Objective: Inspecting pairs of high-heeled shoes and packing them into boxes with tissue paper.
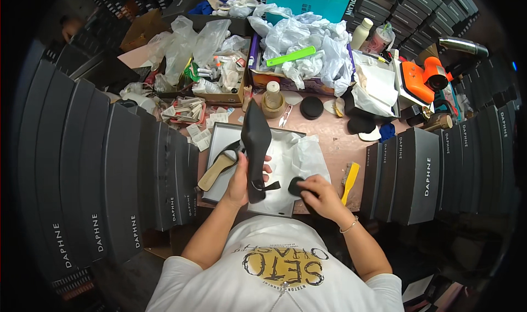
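Observation:
My left hand grips a black pointed-toe shoe by its heel end, toe pointing away, over an open shoe box lined with white tissue paper. A second shoe with a tan insole lies in the box to the left of that hand. My right hand is closed on a small black round pad at the box's near right corner.
A yellow-handled brush lies right of the box. Stacks of dark shoe boxes stand on the left, and more dark boxes on the right. Behind are crumpled plastic bags, a green strip, black discs, small scissors, an orange tool.

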A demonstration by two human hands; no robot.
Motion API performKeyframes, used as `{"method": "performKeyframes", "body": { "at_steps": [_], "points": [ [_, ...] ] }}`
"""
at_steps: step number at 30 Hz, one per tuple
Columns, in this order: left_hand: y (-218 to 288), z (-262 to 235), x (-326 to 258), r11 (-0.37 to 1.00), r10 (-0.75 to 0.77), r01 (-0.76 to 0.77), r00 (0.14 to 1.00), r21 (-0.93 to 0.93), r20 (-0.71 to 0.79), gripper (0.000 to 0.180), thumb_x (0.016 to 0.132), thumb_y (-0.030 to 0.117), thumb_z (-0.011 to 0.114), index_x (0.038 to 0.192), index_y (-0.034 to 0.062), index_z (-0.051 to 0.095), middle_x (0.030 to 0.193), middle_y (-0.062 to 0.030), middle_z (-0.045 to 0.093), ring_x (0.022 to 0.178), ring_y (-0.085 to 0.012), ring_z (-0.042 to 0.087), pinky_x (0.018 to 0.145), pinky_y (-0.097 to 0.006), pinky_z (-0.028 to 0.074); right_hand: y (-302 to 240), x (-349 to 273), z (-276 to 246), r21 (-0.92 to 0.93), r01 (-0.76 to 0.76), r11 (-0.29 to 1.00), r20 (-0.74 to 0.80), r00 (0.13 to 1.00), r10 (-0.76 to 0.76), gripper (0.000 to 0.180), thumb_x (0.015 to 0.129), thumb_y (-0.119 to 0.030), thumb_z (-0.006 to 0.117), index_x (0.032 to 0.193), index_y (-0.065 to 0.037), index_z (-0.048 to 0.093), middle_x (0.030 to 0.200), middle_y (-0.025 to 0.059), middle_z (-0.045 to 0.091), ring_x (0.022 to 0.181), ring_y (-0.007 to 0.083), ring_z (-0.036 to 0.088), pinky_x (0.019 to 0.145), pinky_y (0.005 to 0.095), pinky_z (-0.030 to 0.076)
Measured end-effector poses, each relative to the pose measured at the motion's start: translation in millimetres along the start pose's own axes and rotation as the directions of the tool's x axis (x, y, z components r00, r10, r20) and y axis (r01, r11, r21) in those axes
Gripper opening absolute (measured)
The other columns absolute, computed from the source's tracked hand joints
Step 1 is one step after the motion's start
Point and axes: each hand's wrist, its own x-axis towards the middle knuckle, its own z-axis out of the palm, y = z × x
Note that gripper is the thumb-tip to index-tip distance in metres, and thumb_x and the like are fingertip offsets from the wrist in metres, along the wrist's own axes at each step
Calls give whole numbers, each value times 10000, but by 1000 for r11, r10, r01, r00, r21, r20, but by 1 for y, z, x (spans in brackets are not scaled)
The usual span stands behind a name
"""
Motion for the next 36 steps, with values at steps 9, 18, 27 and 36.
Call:
{"method": "performKeyframes", "body": {
  "at_steps": [9, 18, 27, 36],
  "points": [
    [-25, 31, 2, 818, 251, -125, 956, 562, -154, 256, 849, -63, 564, 1070, 41, 486, 1007, -47, 549, 912, -84, 546, 800, -224, 468, -13, 46, 49, 665, -272, 696, -3, 931, 366, 447, 829, -188, 695, 1170, 47, 527, 1002, 79, 626, 874, 120, 587, 751, 237, 482],
    [-31, 17, -19, 887, 258, -119, 929, 447, -266, 337, 911, 145, 580, 1201, 1, 487, 1142, -92, 542, 1011, -122, 535, 883, -251, 431, 4, 33, 56, 895, -441, 70, 397, 858, 326, 272, 881, -182, 626, 1074, 3, 578, 961, 75, 657, 802, 136, 654, 709, 262, 541],
    [23, 37, -4, -20, 352, -202, 915, 979, 196, 1201, 588, 298, 856, 1467, 55, 75, 1495, -215, 136, 1374, -369, 206, 1104, -405, 236, -2, 21, 62, 738, -535, 412, 499, 843, 201, 346, 870, -180, 642, 1147, 13, 566, 1017, 45, 638, 857, 97, 611, 790, 234, 494],
    [3, 28, 8, 131, 495, -247, 855, 960, 152, 872, 655, -43, 667, 1429, 53, 276, 1334, -215, 448, 1232, -333, 459, 999, -347, 393, -3, 10, 62, 663, -538, 520, 469, 840, 271, 313, 862, -151, 647, 1105, 39, 591, 1004, 52, 647, 896, 100, 598, 822, 237, 475]
  ]
}}
